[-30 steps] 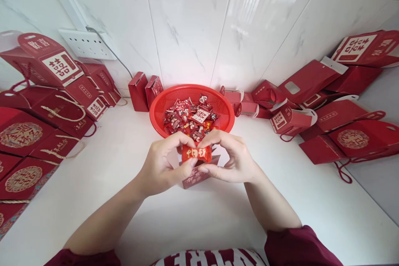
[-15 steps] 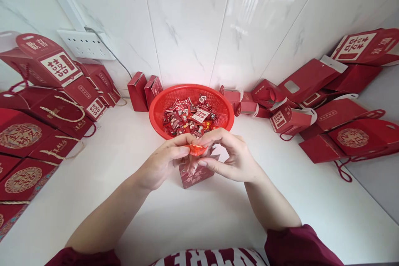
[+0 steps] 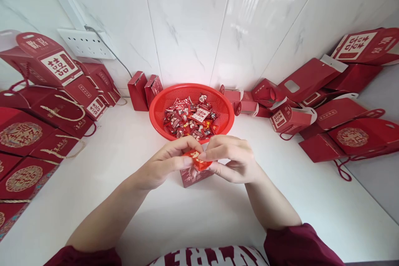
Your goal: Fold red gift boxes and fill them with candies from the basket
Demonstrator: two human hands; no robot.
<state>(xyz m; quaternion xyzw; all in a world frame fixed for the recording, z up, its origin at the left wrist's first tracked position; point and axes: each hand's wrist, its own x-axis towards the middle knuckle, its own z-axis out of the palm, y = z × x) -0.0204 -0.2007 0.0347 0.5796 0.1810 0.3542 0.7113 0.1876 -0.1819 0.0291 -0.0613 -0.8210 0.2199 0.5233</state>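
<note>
A white counter (image 3: 199, 216) runs into a corner of white, grey-veined wall tiles (image 3: 193, 29); a white socket strip (image 3: 85, 43) is fixed to the wall at the left, and a grey cable (image 3: 120, 62) trails down from it toward the counter; over the middle of the counter the left hand (image 3: 162, 166) and the right hand (image 3: 233, 160) meet, each pinching one end of a small red packet (image 3: 196, 159) between thumb and fingertips; the packet is held just above a small red box (image 3: 191, 176) standing on the counter beneath the hands, and whether the two touch cannot be told; just behind, a round red basket (image 3: 156, 112) sits near the wall with a heap of wrapped sweets (image 3: 191, 120) inside; two upright boxes (image 3: 139, 91) stand just beside its left rim; red gift boxes (image 3: 46, 62) with cord handles are piled along the left; more red cartons (image 3: 311, 77), many on their sides, crowd the right.
</note>
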